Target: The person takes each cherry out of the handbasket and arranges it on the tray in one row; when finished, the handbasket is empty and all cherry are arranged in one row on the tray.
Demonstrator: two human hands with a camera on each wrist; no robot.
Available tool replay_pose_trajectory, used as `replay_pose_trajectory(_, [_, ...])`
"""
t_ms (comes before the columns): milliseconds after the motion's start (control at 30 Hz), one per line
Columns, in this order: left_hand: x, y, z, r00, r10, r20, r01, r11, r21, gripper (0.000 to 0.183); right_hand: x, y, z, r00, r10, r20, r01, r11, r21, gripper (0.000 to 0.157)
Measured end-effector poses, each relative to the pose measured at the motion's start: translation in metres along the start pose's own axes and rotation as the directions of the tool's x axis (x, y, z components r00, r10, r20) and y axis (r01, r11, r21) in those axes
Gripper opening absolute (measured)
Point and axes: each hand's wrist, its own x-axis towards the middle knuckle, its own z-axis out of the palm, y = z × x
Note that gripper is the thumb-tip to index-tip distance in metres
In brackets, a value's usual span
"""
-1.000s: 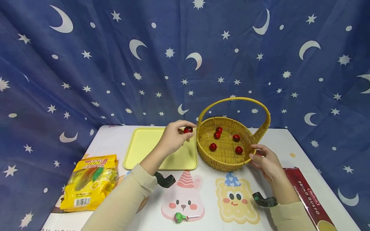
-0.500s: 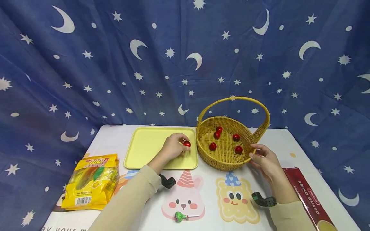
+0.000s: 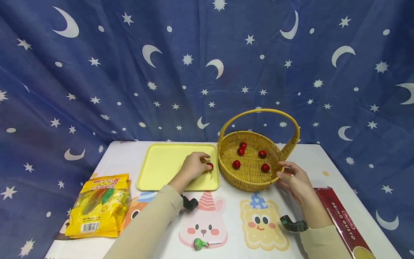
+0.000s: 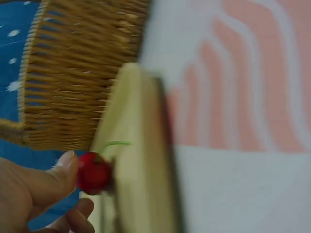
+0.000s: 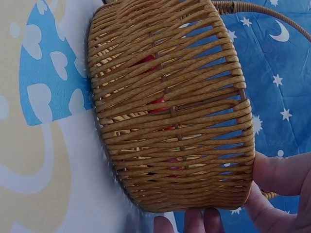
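In the head view my left hand (image 3: 195, 166) is over the right side of a yellow tray (image 3: 161, 166), beside a red cherry (image 3: 210, 166) with a thin stem. The left wrist view has the thumb at the side of the cherry (image 4: 93, 173), while the fingertips sit slightly apart from it. My right hand (image 3: 297, 181) grips the near right rim of a wicker basket (image 3: 245, 182) with a tall handle; several cherries (image 3: 236, 164) lie inside. Thumb and fingers of the right hand (image 5: 279, 182) hold the basket wall (image 5: 180, 131) in the right wrist view.
A yellow snack bag (image 3: 98, 207) lies at the table's left, and a dark red spaghetti packet (image 3: 343, 221) at the right. Near the front is a green-wrapped lollipop (image 3: 199, 244). A blue star-patterned curtain (image 3: 181, 72) hangs behind the table.
My left hand has brought the cherry from beside the basket rim down to the tray, and its fingers have loosened around it. The right hand keeps its hold on the basket.
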Motion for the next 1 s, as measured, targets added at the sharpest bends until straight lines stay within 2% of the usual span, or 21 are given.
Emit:
replay_pose_trajectory(100, [-0.002,0.009,-0.011,0.998,0.016,-0.056,-0.018,0.999,-0.033,0.039,0.000,-0.001,0.001,1.000,0.001,-0.005,-0.001,1.000,-0.010,0.044])
replay_pose_trajectory(200, [-0.008,0.025,-0.020,0.988,0.078,-0.133,-0.090,0.992,-0.090,0.031,-0.001,-0.001,0.000,1.000,-0.001,-0.008,0.001,1.000,-0.017,0.045])
replay_pose_trajectory(267, [-0.014,0.040,-0.024,0.973,0.147,-0.177,-0.174,0.974,-0.145,0.024,-0.001,-0.001,0.000,1.000,-0.003,-0.008,0.003,1.000,-0.020,0.045])
replay_pose_trajectory(367, [-0.027,0.063,-0.024,0.946,0.269,-0.182,-0.307,0.924,-0.230,0.021,-0.002,0.000,0.000,1.000,-0.003,-0.002,0.002,1.000,-0.017,0.046])
replay_pose_trajectory(433, [-0.033,0.077,-0.020,0.931,0.338,-0.135,-0.362,0.897,-0.254,0.024,-0.002,0.000,0.001,1.000,0.000,0.001,0.000,1.000,-0.011,0.046])
replay_pose_trajectory(500, [-0.035,0.089,-0.014,0.926,0.373,-0.057,-0.374,0.889,-0.265,0.029,-0.002,0.000,0.001,1.000,0.004,0.003,-0.004,1.000,-0.005,0.046])
replay_pose_trajectory(633, [-0.025,0.104,0.006,0.917,0.385,0.102,-0.361,0.912,-0.195,0.038,-0.002,0.000,0.002,1.000,0.010,-0.002,-0.010,1.000,-0.003,0.045])
replay_pose_trajectory(733, [-0.010,0.106,0.024,0.906,0.374,0.199,-0.367,0.928,-0.070,0.043,-0.002,-0.001,0.002,1.000,0.006,-0.004,-0.006,1.000,-0.003,0.046])
replay_pose_trajectory(833, [0.004,0.106,0.038,0.896,0.356,0.265,-0.386,0.920,0.070,0.049,-0.002,0.000,0.001,1.000,0.001,-0.005,-0.001,1.000,0.001,0.047])
replay_pose_trajectory(900, [0.008,0.108,0.043,0.900,0.325,0.292,-0.379,0.913,0.152,0.052,-0.002,0.000,0.001,1.000,0.000,-0.006,0.000,1.000,0.008,0.047])
replay_pose_trajectory(1000, [0.012,0.111,0.049,0.920,0.260,0.295,-0.343,0.896,0.281,0.051,-0.001,0.001,0.002,1.000,0.003,-0.011,-0.003,1.000,0.006,0.046])
